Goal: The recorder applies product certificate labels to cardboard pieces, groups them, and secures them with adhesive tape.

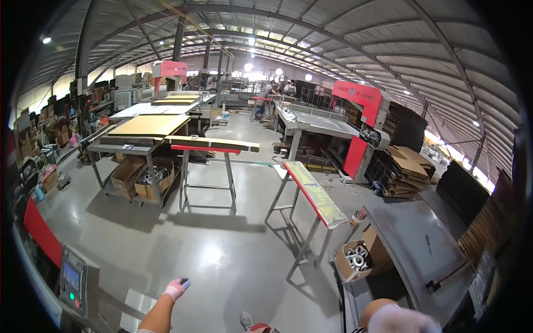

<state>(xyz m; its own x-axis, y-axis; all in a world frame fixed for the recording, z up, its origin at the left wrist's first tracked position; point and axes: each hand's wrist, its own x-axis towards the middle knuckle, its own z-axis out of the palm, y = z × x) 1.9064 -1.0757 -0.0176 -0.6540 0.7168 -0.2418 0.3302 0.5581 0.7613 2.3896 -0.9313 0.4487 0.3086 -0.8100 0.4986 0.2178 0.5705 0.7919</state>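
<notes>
My left hand (176,289), in a pale pinkish glove with dark fingertips, hangs over the grey floor at the lower left. Nothing shows in it, and its fingers look loose and slightly bent. Nearest to it is a control panel (73,280) with a screen and a green button. My right hand (402,320), in a whitish glove, is smeared by motion at the lower right edge, so its fingers cannot be read. Beside it stands a grey metal-topped table (408,230); whether the hand touches it cannot be told. A shoe (246,319) shows below.
A narrow stand with a red edge (313,194) stands ahead, and a similar stand (205,146) farther left. A cardboard box of rings (355,261) sits by the right table. Yellow sheets (150,125) lie on a left workbench. A red machine (361,102) rises at right; people work far back.
</notes>
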